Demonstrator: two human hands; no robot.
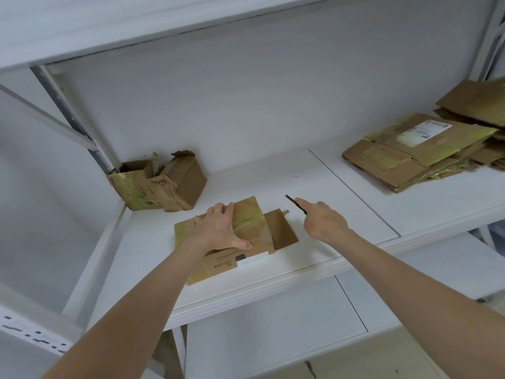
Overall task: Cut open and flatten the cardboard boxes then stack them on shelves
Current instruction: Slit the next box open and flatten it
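A taped cardboard box (254, 222) lies on the white shelf (314, 187), one brown end flap open to the right. My left hand (222, 228) lies on top of the box, fingers curled over its far edge and thumb on the near side. To the right of the box, my right hand (323, 220) grips a dark cutter (295, 203) whose tip points away to the left, above the shelf and clear of the cardboard.
A crumpled, torn box (161, 184) stands in the shelf's back left corner. A stack of flattened cardboard (426, 151) lies at the right end. Another shelf board (164, 26) hangs overhead and a lower shelf (273, 332) sits beneath.
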